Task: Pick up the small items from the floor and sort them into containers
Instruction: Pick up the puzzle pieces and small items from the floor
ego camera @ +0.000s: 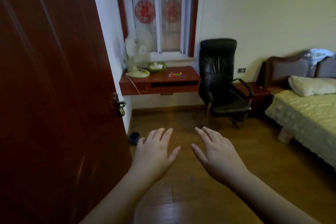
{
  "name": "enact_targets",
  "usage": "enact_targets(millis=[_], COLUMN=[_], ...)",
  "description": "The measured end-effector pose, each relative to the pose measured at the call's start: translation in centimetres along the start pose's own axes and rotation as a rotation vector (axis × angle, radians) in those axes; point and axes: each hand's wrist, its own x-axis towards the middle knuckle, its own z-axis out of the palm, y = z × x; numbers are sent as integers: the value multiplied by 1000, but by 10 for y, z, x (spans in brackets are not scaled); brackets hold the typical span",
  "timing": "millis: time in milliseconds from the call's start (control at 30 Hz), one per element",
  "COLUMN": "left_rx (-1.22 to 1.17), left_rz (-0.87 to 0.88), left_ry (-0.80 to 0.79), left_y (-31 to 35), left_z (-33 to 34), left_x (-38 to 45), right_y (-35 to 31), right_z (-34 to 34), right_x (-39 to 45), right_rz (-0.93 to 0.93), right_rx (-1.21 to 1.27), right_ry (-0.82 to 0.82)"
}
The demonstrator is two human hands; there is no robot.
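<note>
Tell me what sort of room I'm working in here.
Most likely a bedroom in a home. A bed with a pillow stands at the right, a black office chair sits beside a wall-mounted wooden desk under the window, and a desk fan stands on that desk.

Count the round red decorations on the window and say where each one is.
2. One red decoration is on the left window pane, above the white fan. The other is on the right pane, fainter behind the screen. None else shows.
</note>
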Motion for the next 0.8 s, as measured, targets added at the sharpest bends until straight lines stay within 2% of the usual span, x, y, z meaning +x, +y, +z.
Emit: enact_targets(millis=[267,500,800], left_rx=[7,36,60], left_rz=[39,65,-1], left_ry=[-159,-217,-314], left_y=[-9,4,17], left_z=[70,116,157], left_x=[7,62,136], right_y=[46,98,143], right_z=[46,87,120], right_x=[7,61,141], right_rz=[12,32,52], right_rx=[-65,-11,71], right_ry=[-172,-206,-284])
